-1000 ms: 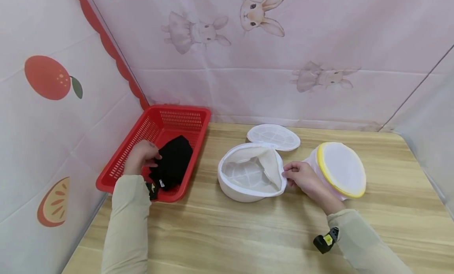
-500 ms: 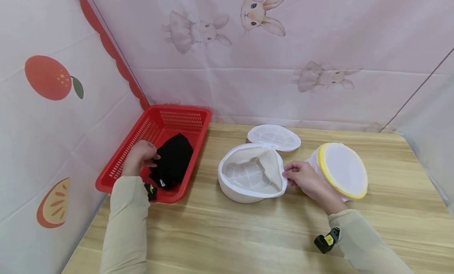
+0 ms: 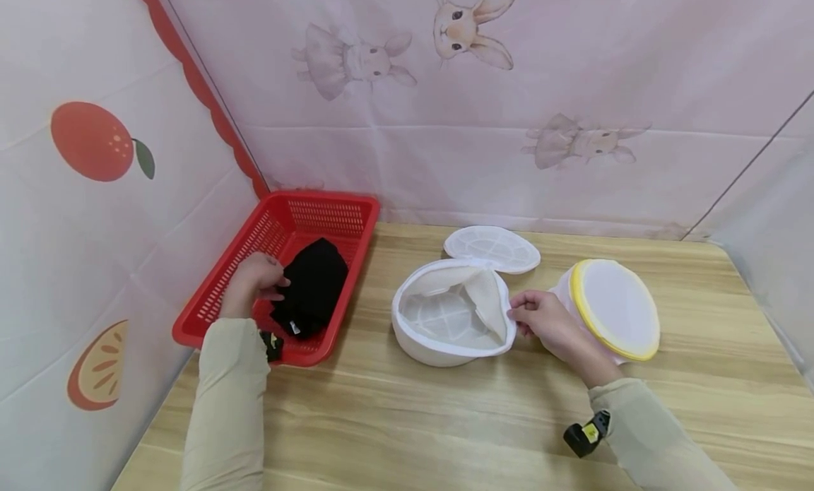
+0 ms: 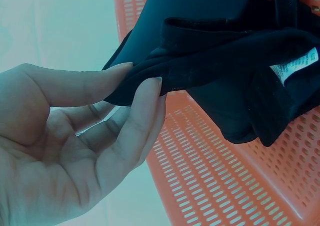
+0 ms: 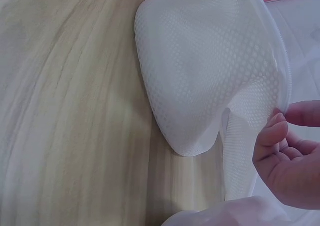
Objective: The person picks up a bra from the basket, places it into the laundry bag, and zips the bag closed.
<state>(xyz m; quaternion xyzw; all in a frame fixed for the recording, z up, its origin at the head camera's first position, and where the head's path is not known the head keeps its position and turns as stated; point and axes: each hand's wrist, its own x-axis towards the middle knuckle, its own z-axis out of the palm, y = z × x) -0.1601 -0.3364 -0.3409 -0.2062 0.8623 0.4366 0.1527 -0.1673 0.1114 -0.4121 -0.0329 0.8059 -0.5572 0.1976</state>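
My left hand (image 3: pixel 254 280) reaches into the red basket (image 3: pixel 365 265) and pinches the edge of a black garment (image 3: pixel 316 282) between thumb and fingers. In the left wrist view the garment (image 4: pixel 210 60) shows a smooth panel, folded bands and a white label (image 4: pixel 295 65). My right hand (image 3: pixel 540 318) pinches the rim of a white mesh laundry bag (image 3: pixel 439 350) on its right side. The bag stands unzipped on the table, its oval lid (image 3: pixel 492 249) folded back behind it. Up close in the right wrist view, the mesh wall (image 5: pixel 200 70) dents inward near my fingertips.
To the right of my right hand, a second mesh laundry bag (image 3: pixel 617 309) with a yellow rim lies tilted on the wooden table (image 3: pixel 407 427). Fabric wall covers stand at the back (image 3: pixel 413 166) and left (image 3: pixel 38 251).
Both hands keep their grips and places. The black garment's outline in the basket has shifted slightly; the white bag has not moved.
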